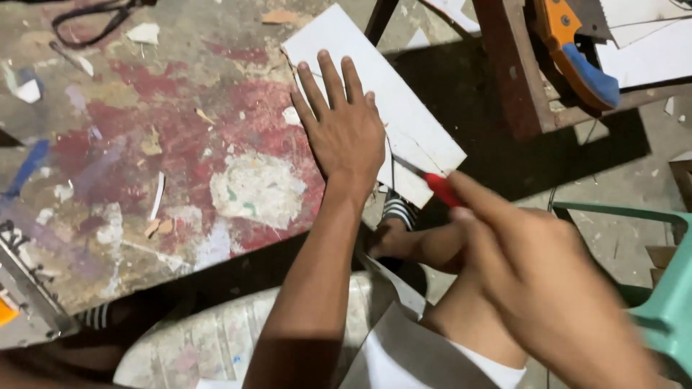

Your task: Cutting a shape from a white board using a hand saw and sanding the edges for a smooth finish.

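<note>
Left hand (344, 130): open, fingers spread, palm pressed flat on a white panel (404, 108), a placement that appears meant to pin the sheet so it cannot slide. White panel: a flat rectangular sheet lying at an angle on the right edge of the surface (144, 166), its lower corner jutting past that edge over the floor (620, 180); the overhang seems to leave room for a blade to run clear of the top. Right hand (540, 288): closed around a slim tool with a red handle (441, 189), blurred; the tip meets the panel just beside the left wrist, and a thin dark line on the sheet runs from about that point, though whether it is a cut or a mark cannot be told. Surface: a worn board splashed with red, white and blue paint, strewn with paper scraps and chips. Black-handled tool (94, 21): lies at the far left corner, well apart from both hands. Hand saw with orange and blue handle (577, 50): rests on a dark wooden stand (512, 79) to the upper right, beside more white sheets. Green plastic chair (667, 302): at the right margin. Below: the person's bare knee and a foot in a striped sandal (398, 210).
</note>
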